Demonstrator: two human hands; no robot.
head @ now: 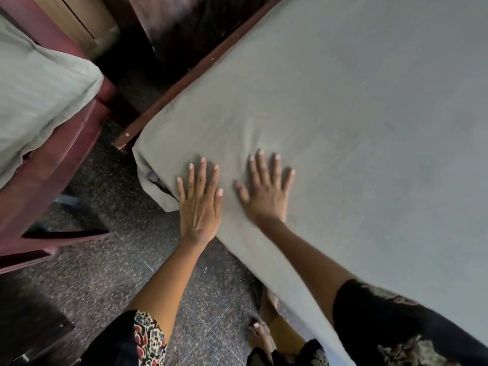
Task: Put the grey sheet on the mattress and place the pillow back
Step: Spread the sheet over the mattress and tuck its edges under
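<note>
- Head view: my left hand [199,199] lies palm down on the grey sheet [343,114], fingers straight and slightly spread, gripping nothing. Its heel sits right at the near edge of the bed.
- My right hand [266,191] is just beside it to the right, also flat on the sheet, with fingers splayed wide and nothing clasped.
- The sheet covers the whole bed top from the near-left corner to the far right. The mattress is hidden under it.
- The cloth is faintly wrinkled around my hands and smooth farther off. At the near-left corner it hangs down in a loose fold.
- The pillow [39,96], in a pale striped case, sits on a maroon chair [52,186] at the left, well apart from the bed.
- A dark wooden bed rail [184,75] runs along the sheet's far-left edge.
- The speckled tile floor [111,273] is below, with my bare foot [260,336] near the bed.
</note>
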